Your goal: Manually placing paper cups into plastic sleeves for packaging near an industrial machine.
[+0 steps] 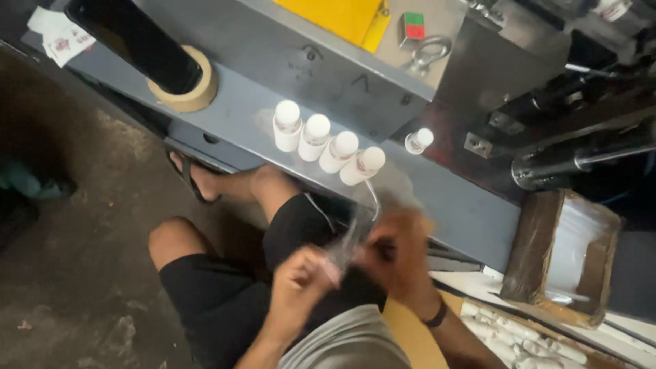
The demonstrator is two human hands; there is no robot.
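My left hand point(301, 277) and my right hand point(396, 256) are close together over my lap, both blurred by motion. Between them they pinch a thin clear plastic bag point(350, 239). Just beyond the hands, several small white bottles point(326, 142) with white caps stand in a row on the grey metal ledge point(239, 113). One more white bottle point(418, 141) stands apart to the right of the row.
A roll of tan tape point(195, 96) with a black cylinder through it sits at the ledge's left. An open brown box point(564, 256) stands at right, above a pile of white bottles point(512, 338). A yellow sheet point(342, 17) lies at the top. My bare legs and sandalled foot point(195, 178) rest on the concrete floor.
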